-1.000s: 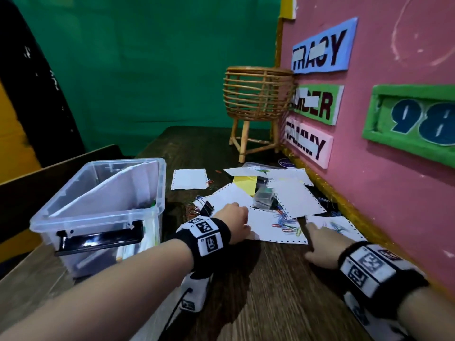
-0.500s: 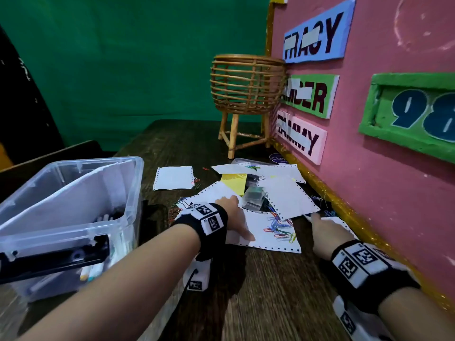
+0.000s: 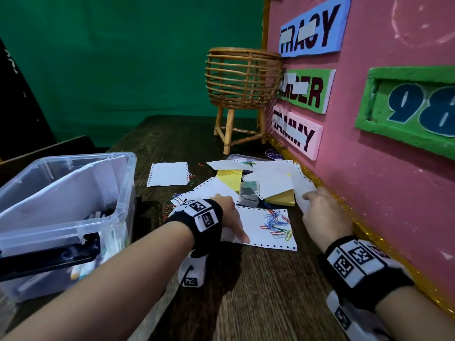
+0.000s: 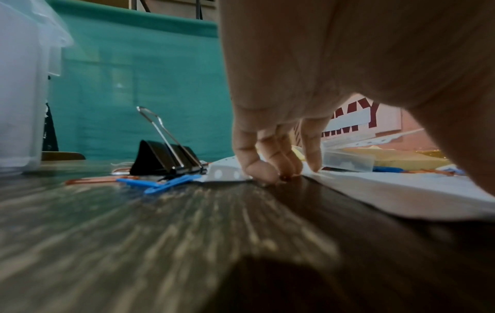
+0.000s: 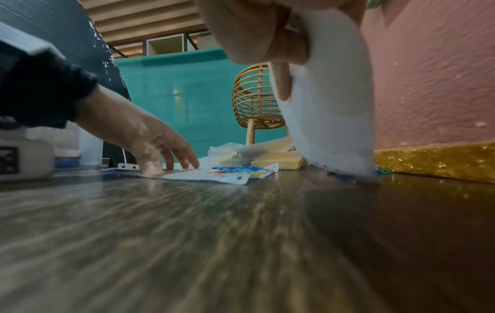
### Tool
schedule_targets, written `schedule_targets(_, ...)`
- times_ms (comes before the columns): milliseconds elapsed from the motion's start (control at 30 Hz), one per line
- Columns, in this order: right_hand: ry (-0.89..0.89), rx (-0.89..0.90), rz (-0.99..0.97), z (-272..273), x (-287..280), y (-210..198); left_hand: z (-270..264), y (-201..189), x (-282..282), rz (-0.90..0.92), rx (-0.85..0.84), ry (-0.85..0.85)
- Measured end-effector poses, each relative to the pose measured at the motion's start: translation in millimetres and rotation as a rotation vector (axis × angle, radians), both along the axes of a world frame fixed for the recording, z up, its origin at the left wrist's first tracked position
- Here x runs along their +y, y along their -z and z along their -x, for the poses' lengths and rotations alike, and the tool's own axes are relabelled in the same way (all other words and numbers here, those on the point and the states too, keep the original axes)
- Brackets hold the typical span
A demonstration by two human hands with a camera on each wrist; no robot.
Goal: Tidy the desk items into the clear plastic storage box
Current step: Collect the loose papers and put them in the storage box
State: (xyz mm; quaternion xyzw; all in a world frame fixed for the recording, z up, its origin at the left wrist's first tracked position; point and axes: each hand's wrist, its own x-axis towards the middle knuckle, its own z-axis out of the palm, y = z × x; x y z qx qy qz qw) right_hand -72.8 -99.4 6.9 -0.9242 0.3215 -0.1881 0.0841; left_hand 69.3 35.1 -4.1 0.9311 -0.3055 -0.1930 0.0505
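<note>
The clear plastic storage box (image 3: 124, 190) stands at the left with pens and a white sheet inside. My left hand (image 3: 230, 215) rests with spread fingertips (image 4: 258, 169) on a white perforated sheet (image 3: 256, 225) that carries several coloured paper clips (image 3: 275, 223). My right hand (image 3: 314, 198) pinches another white sheet (image 5: 329, 105) and holds it lifted and curled beside the pink board. Behind the hands lie more sheets, yellow note pads (image 3: 283, 199) and a small clear case (image 3: 248, 193). A black binder clip (image 4: 166, 156) stands left of my left fingers.
A pink board (image 3: 369, 173) with name signs and a gold strip walls the desk's right side. A wicker basket on legs (image 3: 242, 94) stands at the back. One separate white sheet (image 3: 168, 173) and loose clips lie near the box. Bare dark wood shows in front.
My right hand went from lying flat on a sheet by the board to pinching it and raising it off the desk. My left hand stayed on the sheet with clips.
</note>
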Motion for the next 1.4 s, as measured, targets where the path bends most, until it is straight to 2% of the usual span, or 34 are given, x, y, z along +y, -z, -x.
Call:
schedule_targets(67, -0.002, -0.038, -0.004, 0, 1, -1, 3, -2, -1, -0.074, -0.078, 0.028)
schedule_targets(167, -0.015, -0.094, -0.02, 0, 2, -2, 1, -2, -1, -0.106, -0.047, 0.024)
schedule_targets(233, -0.02, -0.118, -0.016, -1, 2, -1, -2, 1, -2, -0.091, -0.014, -0.012)
schedule_targets(433, -0.024, -0.172, 0.018, -3, -1, 3, -1, 3, -5, -0.083, -0.048, -0.079)
schedule_targets(600, -0.043, -0.161, 0.018, -4, -1, 4, -4, 3, -6, -0.014, 0.029, -0.043)
schedule_targets(700, -0.072, -0.174, 0.021, -4, -1, 4, -2, 3, -7, 0.16, -0.045, 0.014)
schedule_targets(833, -0.136, -0.215, 0.02, -5, -1, 4, 2, -2, -5, 0.646, -0.202, 0.037)
schedule_targets(900, -0.206, -0.24, -0.016, -4, 1, 3, 5, -4, -5, 0.865, -0.252, 0.107)
schedule_targets(1000, -0.361, -0.229, -0.15, 0, 6, -2, 15, -7, -8, 1.02, -0.347, 0.27)
schedule_targets(1067, -0.451, -0.241, -0.157, 0, 8, -2, 20, -8, -10, 1.056, -0.378, 0.349)
schedule_targets(1133, -0.45, -0.314, -0.129, -1, 5, 0, 19, -8, -11, 1.063, -0.417, 0.33)
schedule_targets(1233, -0.336, -0.42, -0.107, -3, 0, 2, 11, -6, -13, 0.987, -0.513, 0.169)
schedule_targets(1300, -0.269, -0.459, -0.099, -3, 0, 2, 6, -2, -12, 0.734, -0.477, 0.097)
schedule_targets(1367, -0.208, -0.475, -0.115, -3, 0, 3, 1, 8, -13, 0.369, -0.368, 0.082)
schedule_targets(1400, -0.183, -0.479, -0.118, -2, 0, 3, -3, 12, -13, 0.244, -0.304, 0.061)
